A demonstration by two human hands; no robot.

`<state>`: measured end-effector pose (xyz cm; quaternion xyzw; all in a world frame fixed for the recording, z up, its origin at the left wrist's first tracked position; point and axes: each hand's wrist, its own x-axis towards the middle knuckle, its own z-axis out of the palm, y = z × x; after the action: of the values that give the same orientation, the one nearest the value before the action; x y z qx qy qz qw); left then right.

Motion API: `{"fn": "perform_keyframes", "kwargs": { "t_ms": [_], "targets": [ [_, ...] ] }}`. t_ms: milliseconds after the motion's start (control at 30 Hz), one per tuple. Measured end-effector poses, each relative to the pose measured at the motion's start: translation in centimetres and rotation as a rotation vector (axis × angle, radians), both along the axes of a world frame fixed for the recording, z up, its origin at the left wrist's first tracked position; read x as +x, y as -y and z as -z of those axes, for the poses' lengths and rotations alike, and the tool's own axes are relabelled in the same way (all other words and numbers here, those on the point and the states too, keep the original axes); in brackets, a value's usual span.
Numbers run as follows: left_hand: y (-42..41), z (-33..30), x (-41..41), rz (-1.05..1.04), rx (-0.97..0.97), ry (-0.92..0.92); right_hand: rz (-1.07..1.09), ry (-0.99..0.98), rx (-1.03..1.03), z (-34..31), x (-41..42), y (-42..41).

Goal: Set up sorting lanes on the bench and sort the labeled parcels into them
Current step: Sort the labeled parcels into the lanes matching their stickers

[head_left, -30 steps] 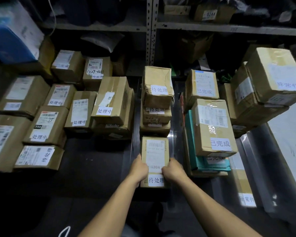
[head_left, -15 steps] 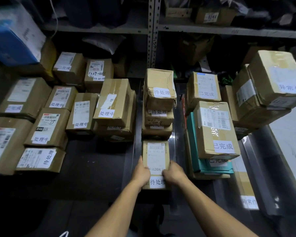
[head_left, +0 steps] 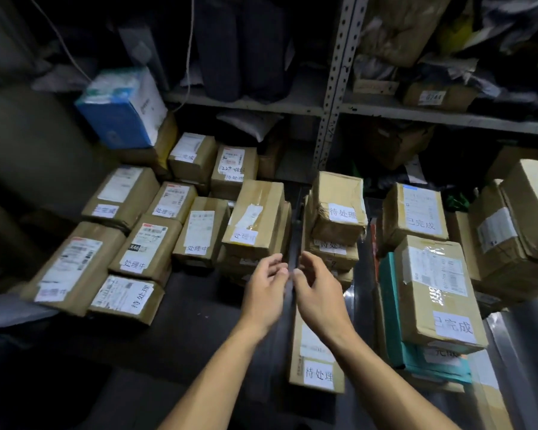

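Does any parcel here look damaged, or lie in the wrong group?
Yes. The top box of the middle stack, labeled 待处理, is crumpled and dented along its front edge. Also, a flat parcel labeled 待处理 lies at the front of the left group, where the readable labels say 处理中.

1. Parcels, e.g. the front parcel (head_left: 316, 364), are showing matt brown cardboard w/ white paper labels.
2. Right parcel (head_left: 437, 293) is wearing glossy clear tape that's catching light.
3. Teal box (head_left: 392, 308) under it is looking like smooth printed card.
4. Shelf upright (head_left: 333, 88) is showing grey perforated metal.
5. Bench top (head_left: 199, 308) is looking dark, matt.
6. Blue-white pack (head_left: 121, 110) is shining like plastic wrap.
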<state>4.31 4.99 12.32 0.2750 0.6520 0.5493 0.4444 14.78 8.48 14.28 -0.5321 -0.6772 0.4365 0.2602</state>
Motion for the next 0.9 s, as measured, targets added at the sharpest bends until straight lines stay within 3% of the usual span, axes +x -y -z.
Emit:
{"fn": "perform_keyframes", "kwargs": {
  "t_ms": [267,567,700,900],
  "targets": [
    [-1.1,-7.4,-14.1,-0.335,0.184,-0.067,-0.202,-0.123,0.055,-6.2,-11.8,-3.5],
    [-7.1,-13.9,-33.3,-0.747,0.365,0.207,-0.268,-0.250,-0.096,-9.4,-28.9,-10.3],
    [-10.5,-14.9,-42.0,-0.820,0.298,0.052,-0.270,-0.242,-0.125,-10.8,-36.6,-14.7],
    [-15.7,-12.1,-52.0,-0.694,0.116,-0.250,-0.221,-0.157,-0.140,-10.4,-45.8,-21.0]
  ]
}}
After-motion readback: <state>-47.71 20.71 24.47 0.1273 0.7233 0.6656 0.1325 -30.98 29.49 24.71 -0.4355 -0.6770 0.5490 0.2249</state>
